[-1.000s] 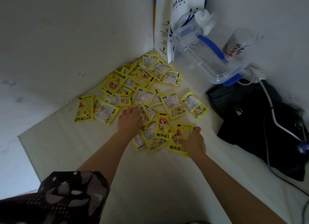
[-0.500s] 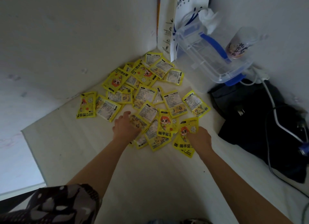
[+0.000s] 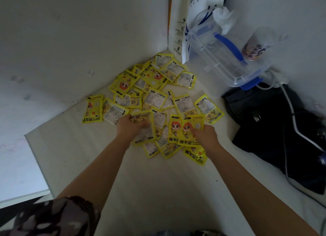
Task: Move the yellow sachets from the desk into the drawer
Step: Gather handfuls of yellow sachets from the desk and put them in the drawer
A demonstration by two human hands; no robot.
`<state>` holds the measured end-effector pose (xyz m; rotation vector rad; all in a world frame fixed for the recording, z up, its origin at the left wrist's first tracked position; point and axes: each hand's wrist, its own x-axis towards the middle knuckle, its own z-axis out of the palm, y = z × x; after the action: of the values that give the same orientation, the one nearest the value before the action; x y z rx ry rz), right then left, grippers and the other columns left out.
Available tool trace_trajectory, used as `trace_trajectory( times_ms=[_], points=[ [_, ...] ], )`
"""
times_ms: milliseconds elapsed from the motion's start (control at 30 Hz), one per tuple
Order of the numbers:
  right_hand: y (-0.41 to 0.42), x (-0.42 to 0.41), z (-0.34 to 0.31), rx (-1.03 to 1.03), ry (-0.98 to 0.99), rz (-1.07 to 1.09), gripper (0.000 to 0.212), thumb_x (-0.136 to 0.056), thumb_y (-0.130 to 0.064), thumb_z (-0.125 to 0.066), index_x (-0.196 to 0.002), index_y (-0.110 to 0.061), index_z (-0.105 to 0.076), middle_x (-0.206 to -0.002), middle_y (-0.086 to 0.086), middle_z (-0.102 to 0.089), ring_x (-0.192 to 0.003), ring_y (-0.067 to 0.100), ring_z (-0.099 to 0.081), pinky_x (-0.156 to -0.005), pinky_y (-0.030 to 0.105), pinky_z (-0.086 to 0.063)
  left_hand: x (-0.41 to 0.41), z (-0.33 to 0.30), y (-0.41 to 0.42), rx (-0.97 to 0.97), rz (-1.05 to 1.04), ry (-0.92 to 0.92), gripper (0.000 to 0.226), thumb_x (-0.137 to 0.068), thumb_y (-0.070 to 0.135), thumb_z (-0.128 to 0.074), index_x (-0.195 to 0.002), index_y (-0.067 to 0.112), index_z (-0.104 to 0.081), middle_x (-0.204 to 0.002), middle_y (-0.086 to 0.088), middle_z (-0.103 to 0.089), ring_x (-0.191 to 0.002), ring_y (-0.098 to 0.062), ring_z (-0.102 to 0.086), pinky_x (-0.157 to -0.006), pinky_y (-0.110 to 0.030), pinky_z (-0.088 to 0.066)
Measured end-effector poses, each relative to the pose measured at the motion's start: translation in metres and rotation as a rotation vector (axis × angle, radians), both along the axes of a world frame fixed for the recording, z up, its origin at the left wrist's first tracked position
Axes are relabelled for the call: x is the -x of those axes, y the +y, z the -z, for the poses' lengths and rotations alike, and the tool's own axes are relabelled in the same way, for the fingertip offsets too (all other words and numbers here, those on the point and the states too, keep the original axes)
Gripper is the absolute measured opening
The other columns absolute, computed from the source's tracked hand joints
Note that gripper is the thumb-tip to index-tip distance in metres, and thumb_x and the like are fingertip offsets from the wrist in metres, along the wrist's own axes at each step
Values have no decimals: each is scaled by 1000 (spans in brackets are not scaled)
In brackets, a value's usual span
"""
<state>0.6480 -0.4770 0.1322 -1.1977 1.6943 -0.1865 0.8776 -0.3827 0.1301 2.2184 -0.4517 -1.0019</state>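
Observation:
Several yellow sachets (image 3: 155, 87) lie in a loose pile on the pale desk (image 3: 141, 182), spreading back toward the corner of the walls. My left hand (image 3: 127, 127) grips a sachet (image 3: 143, 128) at the near left of the pile and holds it raised and tilted. My right hand (image 3: 204, 135) holds two sachets (image 3: 185, 130) with a red-haired cartoon figure on the front, lifted off the pile. More sachets lie under and around both hands. No drawer is in view.
A white paper coffee bag (image 3: 195, 20) stands in the corner. A clear plastic box with blue clips (image 3: 227, 59) holds a cup (image 3: 255, 45) on its lid. A black bag (image 3: 275, 130) with a white cable (image 3: 292, 115) fills the right side. The desk's left edge (image 3: 37, 161) drops off.
Both hands have closed on sachets and lifted them from the pile: the left one from the near left, the right one two cartoon-front sachets. The view has drawn nearer.

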Motion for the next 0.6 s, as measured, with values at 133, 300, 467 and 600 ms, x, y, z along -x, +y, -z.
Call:
trace_trajectory(
  times_ms=[133, 300, 467, 600],
  points=[
    [-1, -16, 7, -19, 21, -46, 27, -85, -30, -65, -98, -6, -69, -93, 12, -70, -86, 28, -65, -69, 31, -48, 11, 0, -26, 35, 73, 56, 36, -66, 31, -87, -91, 14, -67, -85, 1, -68, -82, -19, -65, -73, -38, -54],
    [-2, -25, 21, 25, 147, -137, 37, -85, -43, -62, -99, -9, -64, -100, 13, -67, -96, 34, -62, -78, 38, -51, 19, 12, -46, -70, 250, -100, 53, -68, 40, -83, -105, 8, -61, -101, -5, -66, -87, -23, -62, -72, -38, -52],
    [1, -30, 19, 13, 366, -288, 60, -86, -60, -55, -123, -13, -52, -128, 23, -47, -121, 41, -41, -90, 43, -37, 26, 16, -49, -201, 325, -277, 69, -70, 47, -79, -121, 8, -54, -126, -15, -50, -118, -35, -47, -91, -47, -46],
    [4, -38, 13, 11, 418, -312, 57, -88, -51, -57, -128, -13, -43, -131, 23, -41, -122, 42, -39, -89, 44, -41, 32, 17, -48, -213, 334, -264, 79, -73, 42, -79, -133, 7, -42, -133, -14, -39, -120, -36, -47, -95, -46, -44]
  ],
)
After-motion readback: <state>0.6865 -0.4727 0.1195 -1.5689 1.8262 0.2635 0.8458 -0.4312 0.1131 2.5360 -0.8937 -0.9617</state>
